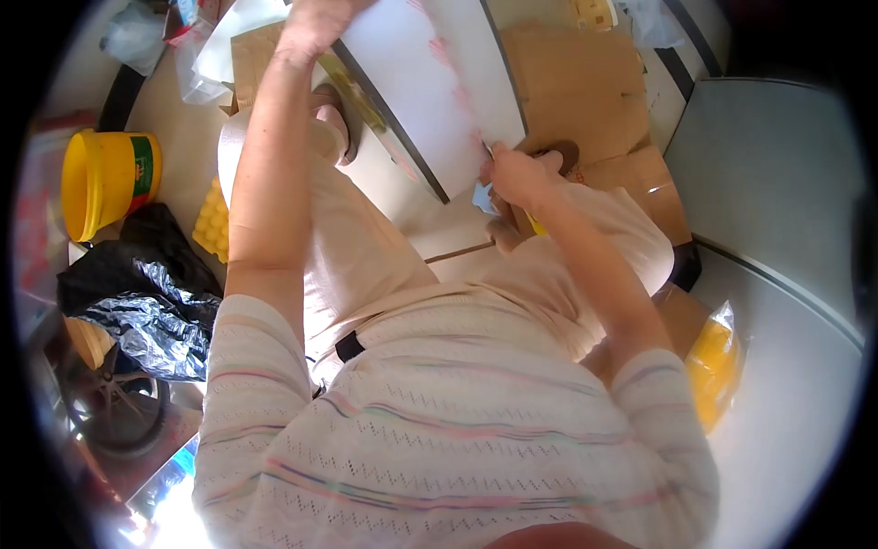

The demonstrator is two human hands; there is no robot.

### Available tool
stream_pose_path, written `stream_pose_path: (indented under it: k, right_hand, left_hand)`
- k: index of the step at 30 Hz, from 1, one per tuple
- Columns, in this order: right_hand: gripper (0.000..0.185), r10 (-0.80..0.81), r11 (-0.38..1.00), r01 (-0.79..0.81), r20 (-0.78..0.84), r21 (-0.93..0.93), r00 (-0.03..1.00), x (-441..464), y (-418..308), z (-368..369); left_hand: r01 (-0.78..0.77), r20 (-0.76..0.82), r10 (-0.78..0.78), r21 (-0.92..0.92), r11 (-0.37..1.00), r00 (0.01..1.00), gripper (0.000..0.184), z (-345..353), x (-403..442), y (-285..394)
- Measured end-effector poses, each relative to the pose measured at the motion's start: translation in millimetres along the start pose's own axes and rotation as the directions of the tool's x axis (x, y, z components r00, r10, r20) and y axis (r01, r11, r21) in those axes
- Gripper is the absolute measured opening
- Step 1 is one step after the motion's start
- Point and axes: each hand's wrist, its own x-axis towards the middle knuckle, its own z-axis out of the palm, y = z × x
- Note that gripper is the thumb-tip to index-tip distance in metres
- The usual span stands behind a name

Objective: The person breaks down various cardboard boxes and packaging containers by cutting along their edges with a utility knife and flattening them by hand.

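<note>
A long white board (416, 78) with dark edges and a line of pink marks lies between my legs. My left hand (320, 23) is at the board's upper left edge, partly cut off by the frame's top, its fingers not clearly seen. My right hand (519, 176) is at the board's lower right corner, fingers closed round a small thin dark-tipped object that I cannot make out. Just below that hand is a small light blue piece (485, 199). A strip with a green and yellow pattern (361, 87) runs along the board's left side.
Flattened cardboard (581, 91) lies right of the board. At the left are a yellow bucket (91, 183), a yellow egg tray (212, 221), a black plastic bag (151, 293) and a wheel (119, 403). A grey cabinet-like surface (768, 165) and a yellow packet (713, 361) are at the right.
</note>
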Motion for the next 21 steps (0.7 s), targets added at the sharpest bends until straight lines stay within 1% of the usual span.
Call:
stream_pose_path:
  k: [1,2,3,4,5,6,7,8,9,10,11,12,13,14,16,17,20,21]
  right_hand:
    - [0.025,-0.108,0.980,0.106,-0.002,-0.166,0.994,-5,22,19]
    - [0.023,-0.128,0.962,0.127,0.011,-0.240,0.992,-9,47,35]
    - [0.021,-0.149,0.938,0.149,0.025,-0.313,0.989,-14,71,51]
    - [0.022,-0.075,0.953,0.086,0.050,-0.291,0.996,-27,92,68]
    - [0.024,0.000,0.962,0.019,0.069,-0.272,0.998,-33,102,75]
    - [0.021,0.141,0.987,-0.139,0.020,-0.082,0.990,-27,99,63]
    - [0.020,0.288,0.950,-0.286,0.006,0.122,0.958,-22,88,40]
    - [0.022,0.328,0.873,-0.306,0.009,0.379,0.945,-19,87,22]
    - [0.024,0.367,0.735,-0.298,0.012,0.610,0.930,-15,86,4]
    - [0.026,0.305,0.541,-0.149,-0.028,0.828,0.952,-15,92,-11]
    - [0.026,0.278,0.427,-0.106,-0.018,0.898,0.960,-18,91,-27]
    - [0.027,0.247,0.307,-0.065,-0.014,0.949,0.969,-22,86,-43]
    - [0.028,0.213,0.184,-0.027,-0.013,0.983,0.977,-26,82,-56]
    - [0.028,0.196,0.168,-0.014,-0.020,0.986,0.980,-28,80,-65]
    - [0.028,0.157,0.136,0.012,-0.034,0.991,0.987,-27,76,-75]
    - [0.029,0.149,0.114,0.027,-0.044,0.993,0.988,-26,78,-76]
    - [0.030,0.130,0.058,0.063,-0.070,0.996,0.989,-29,81,-77]
    - [0.030,0.126,0.051,0.066,-0.072,0.996,0.989,-33,81,-79]
  left_hand:
    - [-0.001,-0.023,0.001,0.000,1.000,1.000,0.022,-6,-2,-2]
    - [-0.010,-0.049,0.010,0.001,1.000,0.999,0.022,-14,0,0]
    - [0.134,-0.166,-0.094,0.244,0.961,0.982,0.020,-20,-2,13]
    - [0.144,-0.185,-0.124,0.102,0.984,0.975,0.021,-29,1,12]
    - [0.242,-0.241,-0.235,0.002,0.970,0.942,0.024,-40,2,9]
    - [0.213,-0.213,-0.256,-0.206,0.955,0.943,0.031,-58,21,-42]
    - [0.176,-0.210,-0.236,-0.271,0.946,0.949,0.034,-64,25,-54]
    - [0.136,-0.200,-0.211,-0.332,0.934,0.957,0.037,-63,31,-58]
    - [0.165,-0.243,-0.250,-0.321,0.933,0.937,0.035,-58,32,-55]
    - [0.190,-0.286,-0.283,-0.312,0.931,0.915,0.033,-53,30,-49]
    - [0.162,-0.306,-0.292,-0.388,0.907,0.906,0.039,-48,32,-48]
    - [0.189,-0.314,-0.323,-0.388,0.902,0.893,0.038,-44,31,-39]
    - [0.197,-0.272,-0.329,-0.418,0.887,0.904,0.037,-43,31,-39]
    - [0.210,-0.230,-0.339,-0.446,0.870,0.912,0.036,-44,32,-43]
    - [0.229,-0.193,-0.362,-0.492,0.840,0.912,0.035,-42,31,-46]
    - [0.259,-0.126,-0.383,-0.545,0.798,0.915,0.035,-42,32,-49]
    - [0.296,-0.085,-0.397,-0.530,0.794,0.914,0.037,-39,35,-58]
    - [0.321,-0.045,-0.415,-0.560,0.764,0.909,0.036,-37,35,-59]
